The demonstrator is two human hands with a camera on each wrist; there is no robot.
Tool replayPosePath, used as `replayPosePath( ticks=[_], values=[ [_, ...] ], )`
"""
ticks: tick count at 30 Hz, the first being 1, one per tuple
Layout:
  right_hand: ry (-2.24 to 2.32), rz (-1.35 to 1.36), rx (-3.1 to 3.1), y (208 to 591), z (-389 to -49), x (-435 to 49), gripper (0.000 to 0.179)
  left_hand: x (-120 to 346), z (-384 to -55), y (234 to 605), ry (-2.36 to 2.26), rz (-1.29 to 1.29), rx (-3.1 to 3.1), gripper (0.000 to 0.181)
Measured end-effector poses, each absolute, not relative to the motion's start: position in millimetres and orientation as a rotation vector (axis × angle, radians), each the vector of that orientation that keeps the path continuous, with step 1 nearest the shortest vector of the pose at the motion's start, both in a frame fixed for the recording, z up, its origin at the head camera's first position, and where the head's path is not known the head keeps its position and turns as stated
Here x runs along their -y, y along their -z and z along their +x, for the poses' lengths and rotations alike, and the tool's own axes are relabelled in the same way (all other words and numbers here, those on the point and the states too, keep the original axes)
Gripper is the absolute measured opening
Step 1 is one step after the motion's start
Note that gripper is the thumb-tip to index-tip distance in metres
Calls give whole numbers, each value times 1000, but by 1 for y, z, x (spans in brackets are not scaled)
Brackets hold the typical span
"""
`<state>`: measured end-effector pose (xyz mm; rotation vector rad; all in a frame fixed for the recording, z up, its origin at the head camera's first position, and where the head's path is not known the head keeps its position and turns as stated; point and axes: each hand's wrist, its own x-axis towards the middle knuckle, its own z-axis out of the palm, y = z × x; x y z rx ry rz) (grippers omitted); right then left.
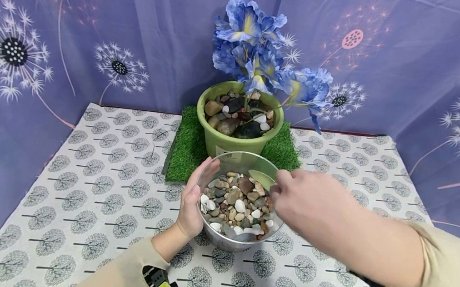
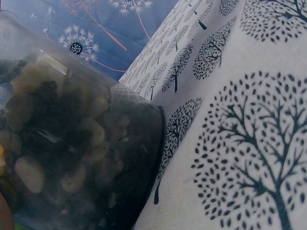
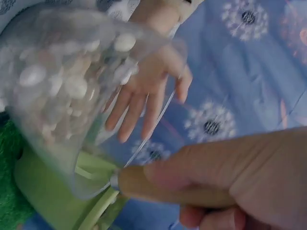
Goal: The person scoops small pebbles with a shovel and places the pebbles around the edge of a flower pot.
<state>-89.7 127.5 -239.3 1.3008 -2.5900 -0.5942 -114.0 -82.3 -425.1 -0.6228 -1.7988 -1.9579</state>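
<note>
A clear round container [image 1: 221, 242] of mixed pebbles [image 1: 233, 196] stands at the middle of the table. My left hand [image 1: 192, 206] rests against its left side; in the right wrist view the fingers look straight, spread along the wall. At the container's right rim, my right hand [image 1: 307, 200] grips the wooden handle [image 3: 136, 182] of what looks like a small trowel. Its pale green blade [image 1: 262, 179] reaches inside, over the pebbles at the back right. In the left wrist view, pebbles [image 2: 29, 173] show dimly through the container's wall.
Right behind the container stands a green flowerpot [image 1: 210, 135] with stones and blue artificial flowers [image 1: 244, 24], on an artificial grass mat [image 1: 184, 148]. A tree-print cloth [image 1: 109, 206] covers the table. Purple dandelion-print curtains [image 1: 169, 42] enclose the back and sides.
</note>
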Motion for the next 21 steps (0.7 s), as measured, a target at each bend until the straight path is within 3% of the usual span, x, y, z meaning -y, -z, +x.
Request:
replayPosePath(
  ticks=[8, 11, 17, 21],
  values=[
    [59, 1444, 2901, 223, -131, -156, 9, 82, -114, 425, 1921, -641, 1815, 59],
    [-39, 1440, 2941, 220, -131, -164, 26, 82, -113, 424, 1918, -635, 1833, 59],
    [325, 1322, 2755, 224, -108, -147, 35, 82, -113, 422, 1932, -636, 1836, 64],
    [523, 1329, 2647, 228, -90, -126, 23, 81, -113, 424, 1950, -636, 1808, 64]
  ],
)
